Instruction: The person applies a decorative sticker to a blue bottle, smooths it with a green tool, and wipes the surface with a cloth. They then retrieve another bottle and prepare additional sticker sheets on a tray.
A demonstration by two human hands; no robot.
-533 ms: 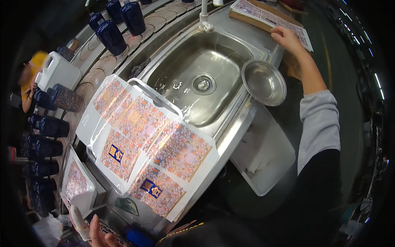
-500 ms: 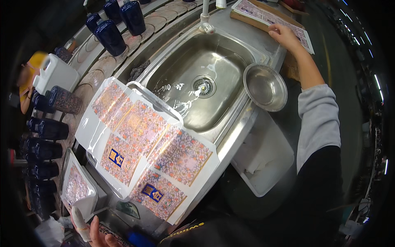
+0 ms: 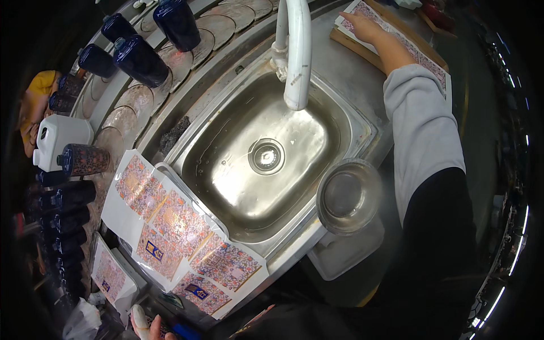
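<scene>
My right hand (image 3: 365,29) reaches to the far right, fingers stretched over the far-left end of a stack of floral printed sheets (image 3: 419,58). No gap shows between it and the top sheet; I cannot tell whether it grips the edge. My left hand (image 3: 152,327), cut off by the lower edge, shows its fingers apart, one wrapped in a white covering. Right beside it is a dark floral-patterned thing with a blue part (image 3: 184,331), mostly hidden; contact is unclear. Nearer the middle, a large wet floral decal sheet (image 3: 187,226) lies on a white board beside the sink.
A steel sink (image 3: 238,153) sits in the middle under a white tap (image 3: 298,68). A metal bowl (image 3: 348,195) stands on its right rim, above a pale bin (image 3: 351,249). Dark blue bottles (image 3: 141,61) and a white jug (image 3: 63,139) line the left. A person in yellow (image 3: 37,110) is beyond.
The head view has shifted, bringing the tap further into sight. My right hand has moved to the far-left end of the sheet stack. My left hand has moved slightly right.
</scene>
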